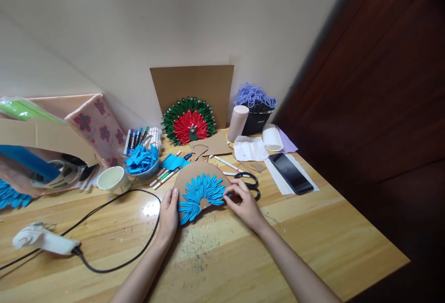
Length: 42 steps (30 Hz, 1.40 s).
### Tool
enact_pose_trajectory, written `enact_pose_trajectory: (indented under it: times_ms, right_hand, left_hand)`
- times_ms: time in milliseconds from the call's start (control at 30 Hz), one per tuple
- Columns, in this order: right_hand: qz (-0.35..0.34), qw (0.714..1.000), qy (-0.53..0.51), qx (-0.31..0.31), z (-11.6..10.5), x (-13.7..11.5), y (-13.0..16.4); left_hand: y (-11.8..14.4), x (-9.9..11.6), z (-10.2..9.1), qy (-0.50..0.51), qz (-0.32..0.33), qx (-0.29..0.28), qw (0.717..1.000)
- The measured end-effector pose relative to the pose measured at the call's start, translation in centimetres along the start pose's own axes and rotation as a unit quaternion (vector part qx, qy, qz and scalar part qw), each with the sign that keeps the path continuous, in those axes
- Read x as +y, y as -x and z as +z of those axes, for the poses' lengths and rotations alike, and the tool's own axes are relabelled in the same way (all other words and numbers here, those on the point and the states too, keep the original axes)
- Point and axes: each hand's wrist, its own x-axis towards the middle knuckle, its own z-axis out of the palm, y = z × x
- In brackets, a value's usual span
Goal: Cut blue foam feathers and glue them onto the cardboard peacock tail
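Your forearms (144,268): cut by lower edge | your left hand (169,208): grips left rim of cardboard (203,168), fingers hidden behind | your right hand (245,203): fingertips together at right-side blue petals (208,189); whether they pinch one, I cannot tell | cardboard: between your hands | scissors (252,186): partly behind right hand | black box (255,125): pale lettering (260,121), too small for reading

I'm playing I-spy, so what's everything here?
Cardboard piece: one, brown, centre
Petals: many, blue, on cardboard
Flower: one, red-green, back
Board: one, brown, back
Cylinder: one, pink, back
Yarn: heap, lavender, back
Phone: one, black, right
Scissors: one, black, right
Roll: one, white, right
Markers: several, mixed, left
Bowl: one, clear, left
Cup: one, pale, left
Glue gun: one, white, left
Box: one, pink, left
Table: one, tan, below
Left hand: one, bare, cardboard's edge
Right hand: one, bare, by rightmost petals
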Motion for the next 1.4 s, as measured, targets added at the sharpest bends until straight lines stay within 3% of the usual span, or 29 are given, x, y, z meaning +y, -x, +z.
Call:
enact_pose_trajectory:
  times_ms: [700, 1400]
  right_hand:
    - [-0.093, 0.99, 0.097, 0.043, -0.13, 0.44, 0.06]
    - [-0.1, 0.985, 0.134, 0.051, -0.53, 0.25, 0.09]
  left_hand:
    - [-0.3, -0.43, -0.19, 0.003, -0.025, -0.004, 1.0]
    - [-0.07, -0.18, -0.07, -0.004, -0.008, -0.017, 1.0]
